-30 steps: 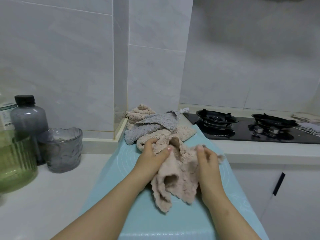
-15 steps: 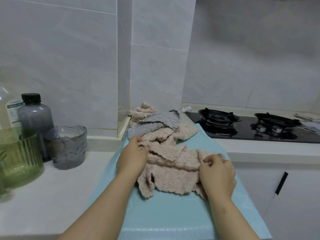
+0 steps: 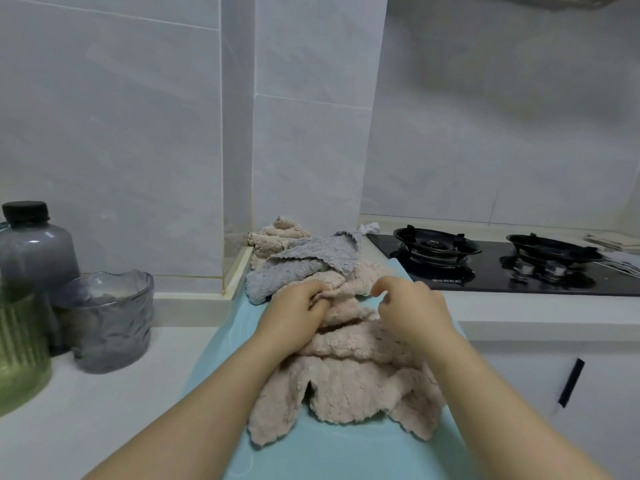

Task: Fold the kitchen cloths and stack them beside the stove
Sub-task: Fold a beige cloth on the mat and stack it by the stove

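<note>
Beige cloth [image 3: 346, 382]: fluffy terry with a scalloped edge, rumpled in ridges on a teal mat [image 3: 346, 455] left of the black glass stove [image 3: 519, 275]; long axis points away from the person. Left hand [image 3: 294, 317] pinches its far fold. Right hand [image 3: 412, 310] is curled; hold unclear. Grey cloth [image 3: 304, 258] lies behind.

1. The beige cloth [image 3: 346, 382] is fluffy and rumpled in loose folds, lying left of the stove [image 3: 485, 271] and nearer the viewer.
2. The grey cloth [image 3: 311, 261] lies crumpled atop a heap of beige cloths [image 3: 277, 233], just left of the stove.
</note>
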Action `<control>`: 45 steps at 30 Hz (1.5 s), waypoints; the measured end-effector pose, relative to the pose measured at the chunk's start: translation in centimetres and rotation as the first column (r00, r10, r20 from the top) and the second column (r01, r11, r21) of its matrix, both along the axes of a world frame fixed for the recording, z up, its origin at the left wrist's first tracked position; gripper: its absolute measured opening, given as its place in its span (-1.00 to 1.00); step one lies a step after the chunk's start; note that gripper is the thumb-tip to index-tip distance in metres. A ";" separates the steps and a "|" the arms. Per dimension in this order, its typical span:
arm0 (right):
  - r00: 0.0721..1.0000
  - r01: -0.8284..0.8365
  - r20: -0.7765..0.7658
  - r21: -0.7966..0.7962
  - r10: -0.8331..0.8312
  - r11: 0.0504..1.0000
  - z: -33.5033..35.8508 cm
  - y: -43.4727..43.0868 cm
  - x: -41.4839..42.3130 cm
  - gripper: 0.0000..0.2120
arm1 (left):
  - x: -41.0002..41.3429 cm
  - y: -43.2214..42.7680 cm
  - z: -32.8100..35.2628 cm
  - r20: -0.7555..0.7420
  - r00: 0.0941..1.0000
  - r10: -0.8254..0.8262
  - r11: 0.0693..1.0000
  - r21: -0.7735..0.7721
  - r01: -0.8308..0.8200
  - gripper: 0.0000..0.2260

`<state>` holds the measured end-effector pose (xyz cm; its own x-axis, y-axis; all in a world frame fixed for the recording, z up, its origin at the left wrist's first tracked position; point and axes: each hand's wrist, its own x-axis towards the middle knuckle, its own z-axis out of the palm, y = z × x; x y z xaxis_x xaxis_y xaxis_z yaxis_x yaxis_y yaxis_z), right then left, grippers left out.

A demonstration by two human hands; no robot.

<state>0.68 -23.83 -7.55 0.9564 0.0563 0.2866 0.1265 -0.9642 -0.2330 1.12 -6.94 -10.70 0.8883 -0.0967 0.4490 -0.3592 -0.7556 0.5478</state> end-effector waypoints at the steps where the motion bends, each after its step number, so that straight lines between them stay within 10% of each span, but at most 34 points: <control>1: 0.999 -0.007 -0.052 0.001 0.007 1.000 -0.2 0.5 0.9 -0.62 | 0.3 0.4 -0.1 0.007 1.000 0.017 0.999 -0.035 -0.017 -0.89; 8: 0.991 -0.108 0.117 0.404 0.066 0.908 -1.7 1.8 3.2 -0.64 | 0.9 2.7 1.4 0.138 0.984 0.113 0.976 -0.200 -0.085 -0.84; 13: 0.968 -0.228 -0.041 0.285 0.250 0.931 -2.2 0.5 3.6 -0.68 | 0.8 3.2 2.4 0.254 0.950 0.181 0.963 -0.244 -0.119 -0.82; 20: 0.986 0.108 0.093 0.253 -0.135 0.961 -2.3 -0.7 3.9 -0.83 | 0.6 4.3 3.1 0.134 0.934 0.330 0.930 -0.218 -0.297 -0.96; 25: 0.919 0.008 0.350 0.441 -0.180 0.898 -1.8 0.3 3.0 -0.81 | 0.3 4.8 3.2 0.047 0.903 0.428 0.883 -0.236 -0.406 -0.88; 29: 0.860 -0.147 0.504 0.398 -0.082 0.905 -2.1 1.2 3.1 -0.81 | 0.7 4.8 3.3 -0.170 0.969 0.178 0.575 -0.781 -0.242 -0.77; 35: 0.978 -0.158 0.180 0.326 0.103 0.932 -3.3 1.6 4.7 -0.47 | 1.3 4.6 3.0 -0.219 0.971 0.100 0.306 -0.921 -0.239 -0.94; 40: 0.996 -0.087 0.033 0.260 0.081 0.962 -3.8 1.2 5.3 -0.48 | 2.0 3.7 1.4 -0.208 0.968 0.138 0.688 -0.683 -0.245 -0.60; 45: 0.994 -0.053 0.106 0.259 0.027 0.964 -3.6 1.1 5.0 -0.69 | 2.1 3.6 0.2 -0.177 0.979 0.099 0.966 -0.219 -0.137 -0.71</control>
<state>5.72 -22.69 -11.12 0.9204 0.0044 0.3909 0.1995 -0.8653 -0.4599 3.19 -3.34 -10.50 0.9501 0.1016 0.2950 -0.1663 -0.6349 0.7544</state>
